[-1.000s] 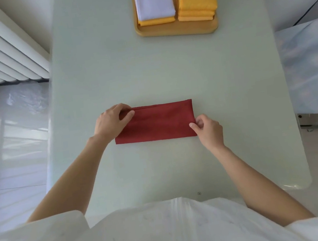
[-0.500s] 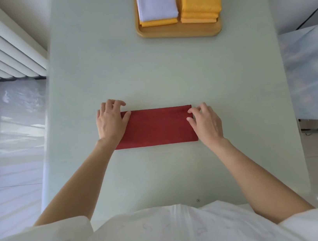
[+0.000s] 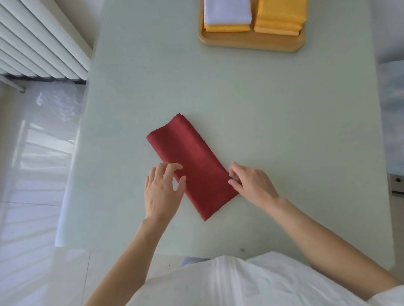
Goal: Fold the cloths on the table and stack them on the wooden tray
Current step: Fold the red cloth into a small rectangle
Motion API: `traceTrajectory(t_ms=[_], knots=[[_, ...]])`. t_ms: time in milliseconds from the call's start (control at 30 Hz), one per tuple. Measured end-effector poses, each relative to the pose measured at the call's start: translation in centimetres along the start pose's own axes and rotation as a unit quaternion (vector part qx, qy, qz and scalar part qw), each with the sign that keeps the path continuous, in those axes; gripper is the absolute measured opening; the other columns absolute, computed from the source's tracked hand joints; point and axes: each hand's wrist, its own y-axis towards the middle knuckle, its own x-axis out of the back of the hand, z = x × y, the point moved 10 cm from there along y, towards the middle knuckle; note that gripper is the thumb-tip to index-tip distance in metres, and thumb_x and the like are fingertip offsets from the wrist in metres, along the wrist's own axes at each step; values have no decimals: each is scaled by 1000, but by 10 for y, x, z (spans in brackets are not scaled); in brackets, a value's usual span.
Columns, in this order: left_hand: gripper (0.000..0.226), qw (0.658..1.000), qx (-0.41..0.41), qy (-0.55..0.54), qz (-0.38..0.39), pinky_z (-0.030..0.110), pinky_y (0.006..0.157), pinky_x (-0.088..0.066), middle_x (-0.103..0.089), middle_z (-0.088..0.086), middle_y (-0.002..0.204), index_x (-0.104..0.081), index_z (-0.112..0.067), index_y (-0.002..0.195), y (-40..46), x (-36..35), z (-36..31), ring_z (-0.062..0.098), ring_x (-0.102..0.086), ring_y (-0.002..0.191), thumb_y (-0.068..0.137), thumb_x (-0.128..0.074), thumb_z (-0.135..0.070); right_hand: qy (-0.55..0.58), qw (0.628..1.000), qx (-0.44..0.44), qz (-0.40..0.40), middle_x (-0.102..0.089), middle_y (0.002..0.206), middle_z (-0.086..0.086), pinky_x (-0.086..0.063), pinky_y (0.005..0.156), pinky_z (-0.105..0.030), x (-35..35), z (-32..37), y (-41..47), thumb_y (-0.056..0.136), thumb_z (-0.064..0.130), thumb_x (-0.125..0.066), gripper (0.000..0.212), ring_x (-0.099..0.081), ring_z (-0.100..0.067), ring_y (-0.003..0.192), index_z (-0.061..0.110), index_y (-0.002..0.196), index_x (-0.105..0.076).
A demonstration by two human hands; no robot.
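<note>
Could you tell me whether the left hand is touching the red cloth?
Touching: the head view shows the left hand with its fingertips lying on the red cloth's left edge, no gap visible.

Bright, even daylight from my left; glare streaks across the glossy floor (image 3: 14,194). Shadows under my hands are soft and faint. Wide-angle lens bends the table (image 3: 282,120) edges and radiator (image 3: 10,37). Slight softness overall, worse toward the corners.

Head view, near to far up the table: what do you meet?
Right hand and left hand at the near end of the red cloth → bare table → wooden tray with folded stacks.
</note>
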Motion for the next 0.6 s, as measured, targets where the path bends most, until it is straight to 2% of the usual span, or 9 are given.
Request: traceTrajectory(t_ms=[100,200,300,400,467,567,600], knots=[[21,1000,17,-21,7,32,86,-43,-58,-1,108,-61,-18,107,-15,-2,4,20,-52,98,86,-60,-15,6,999,22,28,-63,79,-1,-40,50,-29,-20,11,-33,86,19,-61,15,-60,-29,60,13,97,-53],[27,999,-31,-32,8,32,90,-44,-59,-3,112,-61,-17,108,-24,-2,-1,18,-52,102,86,-55,-3,-34,996,58,-67,-61,82,1,-40,50,-26,3,17,-42,86,23,-60,11,-60,-20,62,18,96,-58],[37,995,-97,-8,9,31,90,-42,-61,-2,113,-62,-15,108,-31,-2,-13,15,-51,105,80,-54,9,-64,973,175,-135,-62,98,-2,-42,74,-28,26,39,-32,86,12,-53,20,-58,-20,86,15,102,-65],[47,988,-146,42,28,27,97,-35,-61,1,115,-63,-13,108,-32,-12,-17,16,-50,111,72,-56,16,-115,950,268,-108,-62,117,-7,-43,93,-34,18,56,-9,81,-2,-44,39,-56,-25,113,11,111,-65],[51,984,-163,60,48,26,101,-31,-62,2,116,-63,-12,108,-28,-20,-13,17,-51,113,68,-57,19,-138,941,302,-72,-64,113,-9,-45,93,-35,8,56,3,79,-5,-39,42,-58,-27,112,8,109,-66],[47,977,-182,75,84,30,101,-35,-63,2,114,-63,-12,108,-23,-29,-7,22,-61,104,68,-62,14,-136,938,319,-27,-66,104,-9,-48,91,-35,2,46,12,72,-13,-55,39,-62,-28,101,5,105,-67],[44,975,-187,79,93,32,101,-37,-62,1,115,-63,-13,109,-22,-30,-6,21,-63,102,71,-64,9,-131,938,320,-21,-65,104,-9,-48,91,-35,2,42,11,72,-11,-54,39,-63,-28,99,5,106,-66]])
